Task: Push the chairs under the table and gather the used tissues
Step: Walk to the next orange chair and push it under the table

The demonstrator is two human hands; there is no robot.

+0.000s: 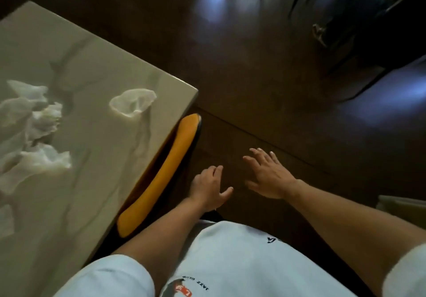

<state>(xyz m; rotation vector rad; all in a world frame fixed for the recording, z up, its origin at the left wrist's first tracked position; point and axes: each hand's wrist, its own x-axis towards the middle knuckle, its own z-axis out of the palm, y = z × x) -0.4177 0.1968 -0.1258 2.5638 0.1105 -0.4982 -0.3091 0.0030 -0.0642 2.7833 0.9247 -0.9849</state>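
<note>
A beige marble-look table (96, 71) fills the left side. An orange chair back (161, 172) stands tight against the table's right edge, its seat hidden beneath the top. One crumpled white tissue (132, 102) lies near the table corner. Several more crumpled tissues (34, 121) lie at the far left of the table. My left hand (211, 187) hovers just right of the chair back, fingers loosely apart and holding nothing. My right hand (268, 174) is spread open over the dark floor, also holding nothing.
Dark glossy wooden floor (253, 66) stretches to the right of the table. A dark piece of furniture or chair (359, 27) stands at the top right. A pale box edge (401, 204) shows at the right border.
</note>
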